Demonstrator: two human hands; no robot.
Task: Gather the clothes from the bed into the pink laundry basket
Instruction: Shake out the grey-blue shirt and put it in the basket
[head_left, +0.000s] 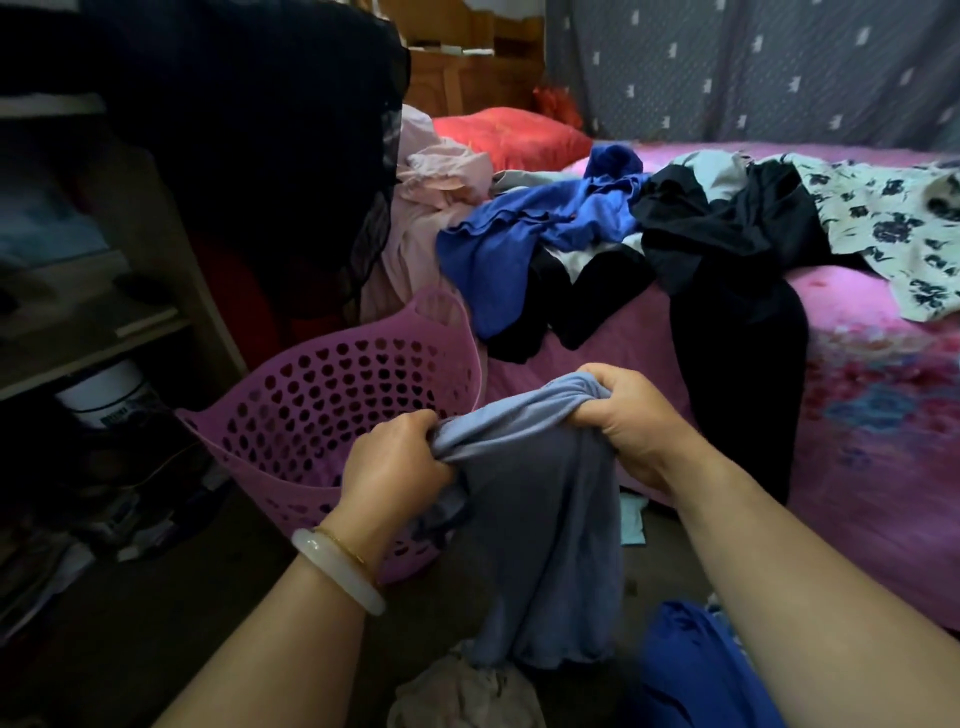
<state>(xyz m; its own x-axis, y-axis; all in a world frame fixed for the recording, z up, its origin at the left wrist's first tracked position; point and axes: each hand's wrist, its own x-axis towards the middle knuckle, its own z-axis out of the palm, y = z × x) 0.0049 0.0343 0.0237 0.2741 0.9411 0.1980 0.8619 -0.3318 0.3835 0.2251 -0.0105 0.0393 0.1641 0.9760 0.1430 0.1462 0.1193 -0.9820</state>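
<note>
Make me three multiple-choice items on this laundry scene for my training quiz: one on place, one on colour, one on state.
1. Where is the basket?
A. On the bed
B. On the floor beside the bed
C. On a shelf

2. What colour is the pillow?
A. Red
B. Green
C. White

3. How is the grey-blue garment held?
A. By the left hand only
B. By the right hand only
C. By both hands

Answers: 1 B, it stands low, left of the bed. 2 A, plainly red. 3 C, each hand grips its bunched top.
</note>
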